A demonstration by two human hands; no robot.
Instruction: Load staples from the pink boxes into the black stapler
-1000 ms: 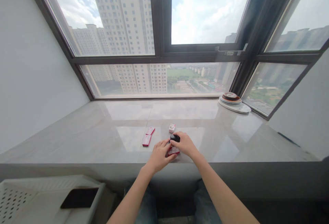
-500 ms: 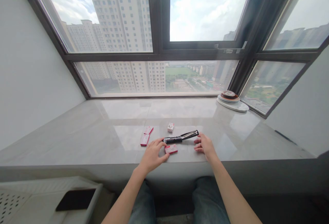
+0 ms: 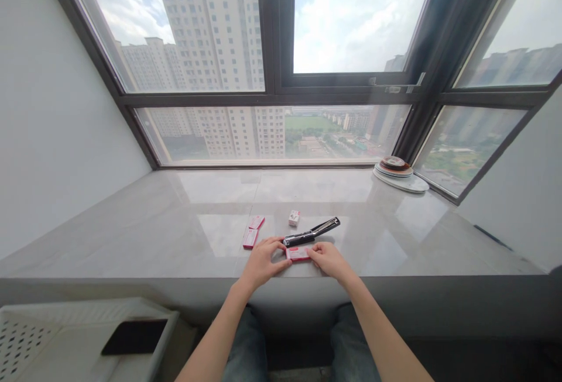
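A small red box (image 3: 298, 253) lies near the front edge of the grey stone windowsill (image 3: 175, 236). My left hand (image 3: 262, 260) pinches its left end and my right hand (image 3: 329, 258) its right end, fingers curled on it. Just behind the box a black and silver stapler (image 3: 311, 232) lies swung open flat on the sill. My left fingertips are close to its near end. Two more red boxes, one (image 3: 250, 238) nearer and one (image 3: 257, 222) farther, lie to the left. A small white and red box (image 3: 294, 217) stands behind the stapler.
A stack of plates (image 3: 397, 171) sits at the sill's back right corner by the window frame. Below left, a white perforated tray (image 3: 26, 335) holds a dark phone (image 3: 134, 337). My knees are under the sill's front edge.
The stapler, gripped over the red box a second ago, now lies opened flat behind it. My right hand went out to the right, then came back left onto the box.
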